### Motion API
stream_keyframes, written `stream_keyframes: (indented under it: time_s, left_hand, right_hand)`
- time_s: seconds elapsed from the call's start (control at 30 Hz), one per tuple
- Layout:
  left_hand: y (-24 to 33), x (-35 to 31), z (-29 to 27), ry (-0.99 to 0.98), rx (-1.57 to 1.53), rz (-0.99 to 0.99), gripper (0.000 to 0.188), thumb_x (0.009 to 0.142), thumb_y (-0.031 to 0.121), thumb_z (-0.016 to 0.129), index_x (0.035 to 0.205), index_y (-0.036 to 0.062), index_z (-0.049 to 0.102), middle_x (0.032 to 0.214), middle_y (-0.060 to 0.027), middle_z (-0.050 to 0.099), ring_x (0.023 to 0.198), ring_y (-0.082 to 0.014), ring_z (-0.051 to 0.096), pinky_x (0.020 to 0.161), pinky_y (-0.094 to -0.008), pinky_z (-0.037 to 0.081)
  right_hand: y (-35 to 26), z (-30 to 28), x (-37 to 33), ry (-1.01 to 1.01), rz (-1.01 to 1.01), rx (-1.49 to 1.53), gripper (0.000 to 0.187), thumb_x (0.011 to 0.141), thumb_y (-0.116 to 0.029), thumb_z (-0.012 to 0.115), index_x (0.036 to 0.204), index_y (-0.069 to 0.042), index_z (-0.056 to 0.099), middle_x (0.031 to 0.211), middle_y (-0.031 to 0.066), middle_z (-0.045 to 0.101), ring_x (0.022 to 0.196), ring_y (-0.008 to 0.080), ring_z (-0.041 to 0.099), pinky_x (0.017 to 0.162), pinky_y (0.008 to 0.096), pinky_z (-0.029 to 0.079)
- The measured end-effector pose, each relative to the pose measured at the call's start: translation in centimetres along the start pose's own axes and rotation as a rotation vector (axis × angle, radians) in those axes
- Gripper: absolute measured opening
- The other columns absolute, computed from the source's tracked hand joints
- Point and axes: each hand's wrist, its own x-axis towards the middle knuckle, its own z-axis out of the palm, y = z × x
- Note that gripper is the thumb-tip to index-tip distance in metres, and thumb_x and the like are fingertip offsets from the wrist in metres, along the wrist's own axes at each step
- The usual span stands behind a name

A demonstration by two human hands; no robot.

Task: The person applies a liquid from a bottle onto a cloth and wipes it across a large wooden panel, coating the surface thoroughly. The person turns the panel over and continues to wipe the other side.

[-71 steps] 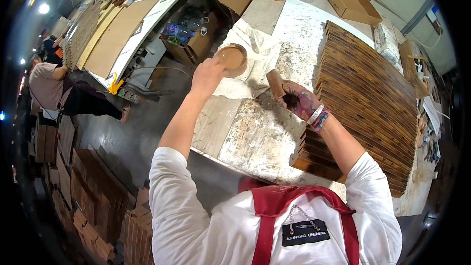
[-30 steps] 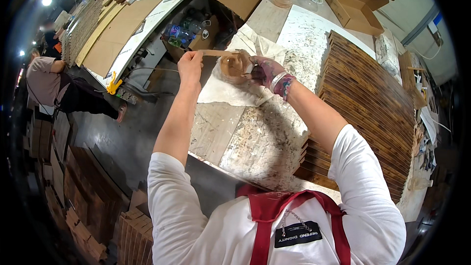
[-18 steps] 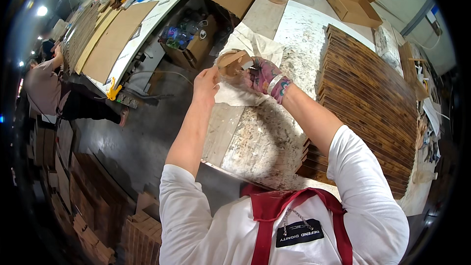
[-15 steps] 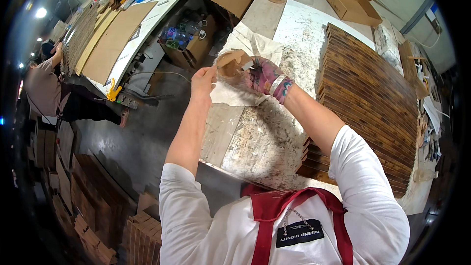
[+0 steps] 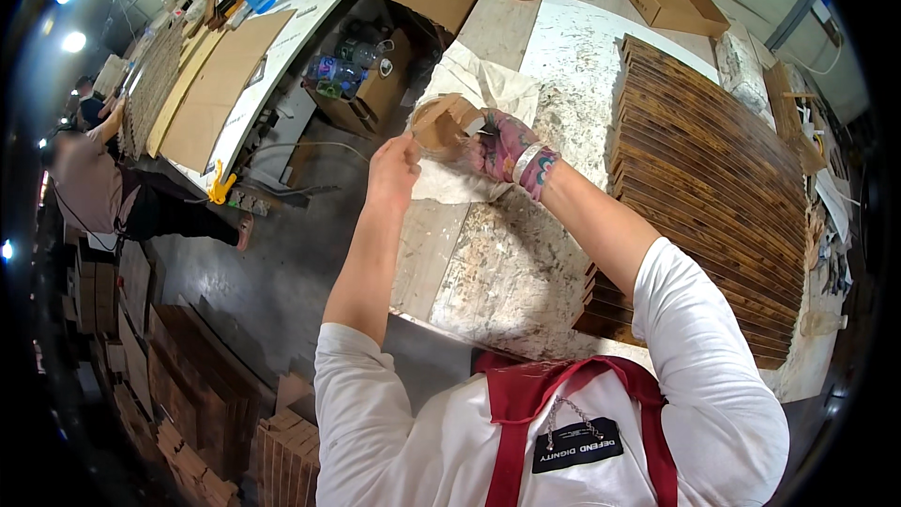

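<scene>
Cup [image 5: 435, 142] is between left hand [image 5: 392, 169] and right hand [image 5: 507, 145], both curled; exact hold unclear.

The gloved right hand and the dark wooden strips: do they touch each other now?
Apart. The head view shows stained white board lying plainly between the gloved right hand and the dark wooden strips.
</scene>
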Motion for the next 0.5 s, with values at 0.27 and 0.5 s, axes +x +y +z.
stream_keyframes:
  time_s: [0.27,0.5]
  left_hand:
    - [-0.6,-1.1,0.9,-0.017,-0.036,-0.006,0.011,0.095,0.017,0.059,0.086,0.0123,0.054,0.077,0.0032,0.050,0.069,-0.0075,0.045,0.060,-0.0234,0.034]
    - [-2.3,-0.6,1.6,0.099,-0.051,0.066,0.009,0.091,0.013,0.062,0.085,0.0086,0.057,0.073,0.0036,0.051,0.064,-0.0058,0.045,0.058,-0.0228,0.034]
  right_hand:
    - [0.0,0.8,-0.3,-0.043,-0.043,0.031,0.023,0.100,-0.030,0.047,0.097,-0.010,0.057,0.071,0.0037,0.056,0.052,0.0147,0.051,0.044,0.0292,0.043]
    - [0.2,0.9,-0.2,-0.023,-0.035,-0.008,0.021,0.099,-0.027,0.049,0.095,-0.009,0.060,0.077,0.0068,0.061,0.054,0.0182,0.054,0.043,0.0298,0.045]
